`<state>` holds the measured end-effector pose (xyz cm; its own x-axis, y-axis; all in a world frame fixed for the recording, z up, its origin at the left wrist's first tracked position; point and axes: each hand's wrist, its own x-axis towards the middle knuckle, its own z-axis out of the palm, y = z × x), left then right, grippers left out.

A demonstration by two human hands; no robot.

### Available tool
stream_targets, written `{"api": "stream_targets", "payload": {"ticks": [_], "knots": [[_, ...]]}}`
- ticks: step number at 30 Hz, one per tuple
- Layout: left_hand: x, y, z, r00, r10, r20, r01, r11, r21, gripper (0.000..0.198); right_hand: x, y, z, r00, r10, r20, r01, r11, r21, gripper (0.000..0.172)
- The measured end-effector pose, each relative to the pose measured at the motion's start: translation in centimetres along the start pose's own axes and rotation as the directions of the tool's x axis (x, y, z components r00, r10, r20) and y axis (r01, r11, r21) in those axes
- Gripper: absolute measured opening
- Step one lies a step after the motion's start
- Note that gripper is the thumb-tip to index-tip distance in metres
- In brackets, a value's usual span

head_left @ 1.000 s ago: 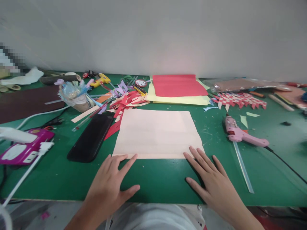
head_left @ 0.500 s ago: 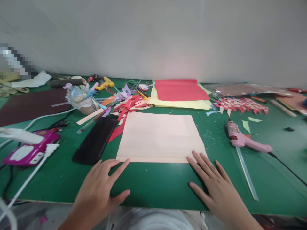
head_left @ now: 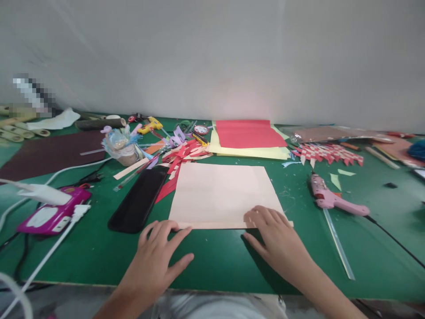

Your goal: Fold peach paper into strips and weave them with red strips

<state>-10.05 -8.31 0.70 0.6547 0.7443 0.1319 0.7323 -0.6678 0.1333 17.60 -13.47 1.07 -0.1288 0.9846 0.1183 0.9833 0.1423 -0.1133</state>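
Pale paper lies long axis left-to-right, left hand and right hand at its near edge, each grip released.

"How's the pale pink sheet lying?"
"Flat, ahead of the left hand, partly covered by the right hand."
"And its near edge?"
"A narrow pale strip runs along it, jutting past the sheet at the right hand's outer side."
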Motion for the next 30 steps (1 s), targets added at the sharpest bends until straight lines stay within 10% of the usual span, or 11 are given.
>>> {"api": "stream_targets", "payload": {"ticks": [12,22,30], "knots": [[4.9,0.9,-1.0,0.977,0.087,0.196,-0.077,0.995,-0.056,0.016,5.4,-5.1,1.6,0.952,-0.306,0.02,0.296,0.933,0.203,0.007],[5.4,-1.1,-1.3,0.986,0.037,0.165,0.017,0.949,-0.315,0.02,4.4,-2.6,1.6,0.975,-0.22,0.012,0.205,0.925,0.32,0.02],[5.9,-0.9,-0.5,0.991,0.072,0.117,-0.03,0.944,-0.328,0.023,6.7,-5.7,2.4,0.94,-0.339,0.031,0.332,0.933,0.141,0.011]]}}
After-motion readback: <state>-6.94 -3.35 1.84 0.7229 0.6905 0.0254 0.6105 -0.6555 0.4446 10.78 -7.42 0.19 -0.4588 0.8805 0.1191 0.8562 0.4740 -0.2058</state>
